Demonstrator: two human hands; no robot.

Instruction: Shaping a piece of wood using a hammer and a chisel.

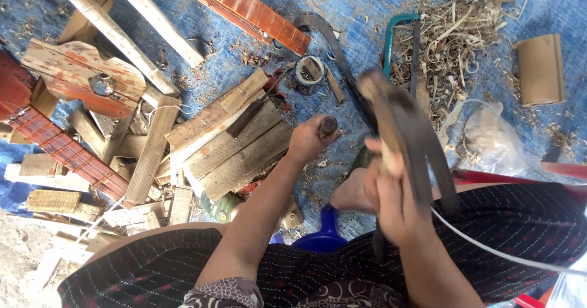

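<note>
1. Your left hand (310, 138) is clenched round a dark round tool handle (328, 125), whose end pokes up out of the fist just beside the wooden boards.
2. Your right hand (391, 192) has its grip closed on a curved wooden piece (382, 109) with a dark strap (428, 155) draped over it, raised in front of your lap and blurred.
3. Your one bare foot (351, 192) rests on the blue mat (367, 14), just below the left hand.
4. Count the fretted necks: two, one reddish neck (244, 8) at the top and a second red neck (61, 149) at the left edge.
5. One cut-out body panel (85, 76) with a round hole lies upper left, among many loose wooden slats (232, 143).
6. One roll of tape (309, 73) sits at centre top, near one green-framed saw (400, 33).
7. One heap of wood shavings (452, 33) lies upper right, with one clear plastic bag (492, 140) below it and one cardboard piece (541, 68) to the far right.
8. One blue plastic scoop (324, 231) peeks out between your knees.
</note>
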